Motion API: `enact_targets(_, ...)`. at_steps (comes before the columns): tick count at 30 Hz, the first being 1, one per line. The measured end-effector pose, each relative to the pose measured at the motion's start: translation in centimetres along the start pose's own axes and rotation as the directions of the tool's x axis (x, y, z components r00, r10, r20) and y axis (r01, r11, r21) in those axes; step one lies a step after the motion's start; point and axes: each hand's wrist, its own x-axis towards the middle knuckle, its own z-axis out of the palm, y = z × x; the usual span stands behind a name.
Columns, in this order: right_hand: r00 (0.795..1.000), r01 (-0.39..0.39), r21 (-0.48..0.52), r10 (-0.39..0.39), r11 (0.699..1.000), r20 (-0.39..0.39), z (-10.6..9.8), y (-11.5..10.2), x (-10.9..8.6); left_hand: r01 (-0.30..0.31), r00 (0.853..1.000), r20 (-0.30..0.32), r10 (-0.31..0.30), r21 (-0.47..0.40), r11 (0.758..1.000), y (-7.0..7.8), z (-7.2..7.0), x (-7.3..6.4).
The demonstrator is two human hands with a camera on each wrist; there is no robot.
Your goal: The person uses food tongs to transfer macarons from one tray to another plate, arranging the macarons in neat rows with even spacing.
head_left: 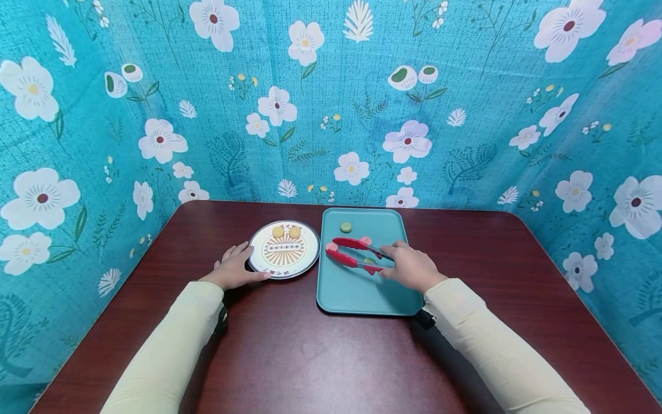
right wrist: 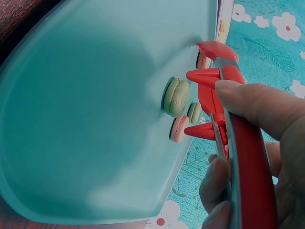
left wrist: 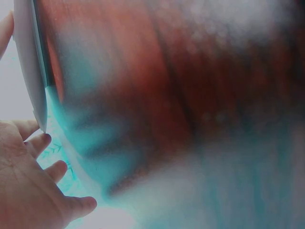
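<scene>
My right hand [head_left: 414,268] grips a pair of red-tipped tongs [right wrist: 250,176] over the teal tray [head_left: 362,296]. The tongs' jaws stand apart, with one pink macaron [head_left: 331,246] between their tips at the tray's left side. Another pink macaron [right wrist: 180,129] and two green macarons [right wrist: 176,98] lie on the tray, partly behind the tongs in the head view. On the left, a round patterned plate [head_left: 305,261] carries two yellow macarons [head_left: 294,232] near its far rim. My left hand [head_left: 235,269] touches the plate's left rim, thumb at the near edge, fingers spread.
The plate and tray stand side by side on a dark reddish-brown table [head_left: 310,356]. A blue floral cloth [head_left: 331,115] hangs close behind the table and along both sides. The tray has a low raised rim.
</scene>
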Motion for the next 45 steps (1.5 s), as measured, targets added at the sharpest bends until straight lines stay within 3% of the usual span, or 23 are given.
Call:
enact_targets(5, 1.0, -0.023, 0.005, 0.023, 1.0, 0.012, 0.0, -0.13, -0.01, -0.003, 1.0, 0.0, 0.003, -0.001, 1.0, 0.11, -0.14, -0.13)
enact_targets(29, 1.0, 0.012, 0.012, -0.012, 1.0, 0.019, -0.07, -0.07, 0.0, 0.0, 1.0, 0.003, 0.0, -0.012, 1.0, 0.17, -0.24, -0.1)
enact_targets(45, 1.0, -0.027, 0.036, 0.026, 0.999, 0.017, 0.31, 0.04, -0.26, 0.008, 1.0, 0.011, -0.008, -0.01, 1.0, 0.05, -0.01, -0.13)
